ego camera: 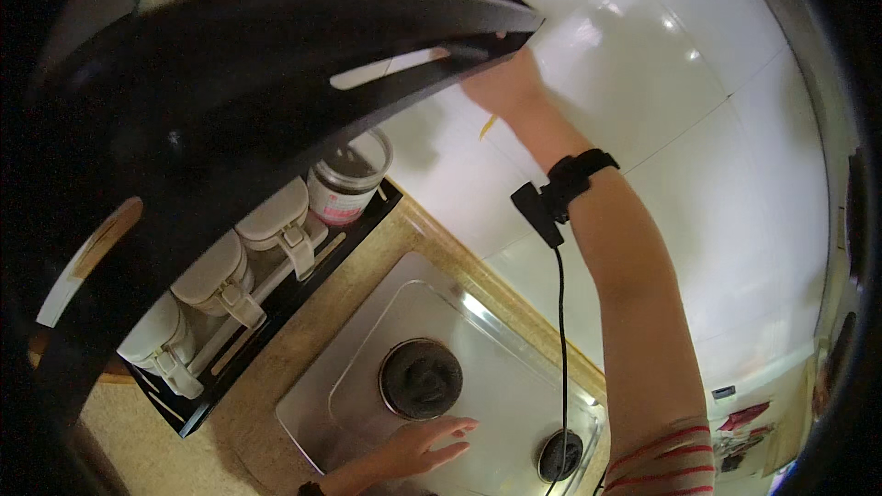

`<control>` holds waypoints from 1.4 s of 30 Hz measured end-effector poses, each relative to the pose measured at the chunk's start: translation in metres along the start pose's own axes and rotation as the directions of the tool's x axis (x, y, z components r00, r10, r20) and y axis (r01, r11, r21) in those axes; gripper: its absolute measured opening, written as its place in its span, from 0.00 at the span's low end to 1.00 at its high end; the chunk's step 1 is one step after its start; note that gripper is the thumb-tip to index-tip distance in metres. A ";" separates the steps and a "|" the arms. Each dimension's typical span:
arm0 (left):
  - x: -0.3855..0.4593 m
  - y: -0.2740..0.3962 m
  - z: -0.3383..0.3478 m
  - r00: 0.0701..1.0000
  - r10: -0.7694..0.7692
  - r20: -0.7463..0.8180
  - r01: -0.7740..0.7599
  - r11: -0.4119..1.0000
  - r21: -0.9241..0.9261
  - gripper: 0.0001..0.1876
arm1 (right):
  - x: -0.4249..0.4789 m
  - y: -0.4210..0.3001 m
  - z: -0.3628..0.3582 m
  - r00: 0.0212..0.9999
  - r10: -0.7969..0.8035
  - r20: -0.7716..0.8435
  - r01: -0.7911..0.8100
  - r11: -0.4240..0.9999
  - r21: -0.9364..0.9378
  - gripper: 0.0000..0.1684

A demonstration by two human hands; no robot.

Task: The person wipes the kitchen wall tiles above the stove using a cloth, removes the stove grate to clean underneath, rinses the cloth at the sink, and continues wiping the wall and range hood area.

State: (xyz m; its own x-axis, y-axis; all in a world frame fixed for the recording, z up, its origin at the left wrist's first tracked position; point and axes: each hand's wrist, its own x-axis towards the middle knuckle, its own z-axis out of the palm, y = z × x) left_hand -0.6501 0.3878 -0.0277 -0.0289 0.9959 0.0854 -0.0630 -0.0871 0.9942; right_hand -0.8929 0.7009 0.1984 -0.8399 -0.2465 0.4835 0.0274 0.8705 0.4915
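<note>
My right hand (508,83) is raised to the end of a black metal shelf rack (227,89). Its fingers are hidden behind the rack's side, so I cannot tell what they hold. A thin yellow strip (488,127) shows just below that hand, against the white tiles. My left hand (420,446) hovers over the steel gas stove (365,331), fingers apart and nothing in them. Nearest to it is a round black burner (422,379).
On the lower tier (275,303) stand several lidded white seasoning boxes (210,275) and a clear jar (344,186). Bottles or packets, partly dark, sit on the upper tier. A black cable (561,331) hangs from my right wristband (572,182) across the stove, past a second burner (559,455).
</note>
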 end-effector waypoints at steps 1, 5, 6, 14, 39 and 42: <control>-0.001 0.000 -0.002 1.000 -0.019 0.014 0.020 0.999 -0.031 0.21 | -0.005 -0.016 0.003 0.975 0.040 0.218 -0.015 0.993 -0.116 0.24; -0.005 -0.008 -0.004 0.997 -0.052 0.058 0.055 0.997 -0.045 0.22 | -0.049 -0.047 0.063 0.961 -0.067 0.270 0.084 0.995 -0.050 0.28; -0.005 -0.013 -0.006 0.997 -0.048 0.066 0.050 0.998 -0.026 0.22 | -0.062 -0.050 0.086 0.974 -0.113 0.196 0.121 0.992 -0.028 0.29; -0.013 0.004 -0.015 0.990 -0.141 -0.019 0.141 0.990 0.017 0.20 | -0.122 -0.089 0.169 0.988 -0.140 0.057 0.122 0.960 0.252 0.22; -0.001 0.002 0.018 0.988 -0.039 0.150 0.052 0.995 -0.086 0.22 | -0.085 0.038 -0.034 0.993 0.013 -0.115 -0.042 0.967 -0.250 0.24; -0.004 -0.002 0.011 0.992 -0.035 0.119 0.041 0.998 -0.043 0.22 | -0.143 -0.022 0.028 0.989 -0.030 0.145 0.032 0.999 -0.015 0.31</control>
State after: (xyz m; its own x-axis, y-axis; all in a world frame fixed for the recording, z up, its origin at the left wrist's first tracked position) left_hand -0.6392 0.3841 -0.0292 0.0923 0.9941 0.0576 -0.1072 -0.0476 0.9931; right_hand -0.7887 0.7284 0.0984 -0.9103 -0.2078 0.3581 0.0082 0.8557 0.5174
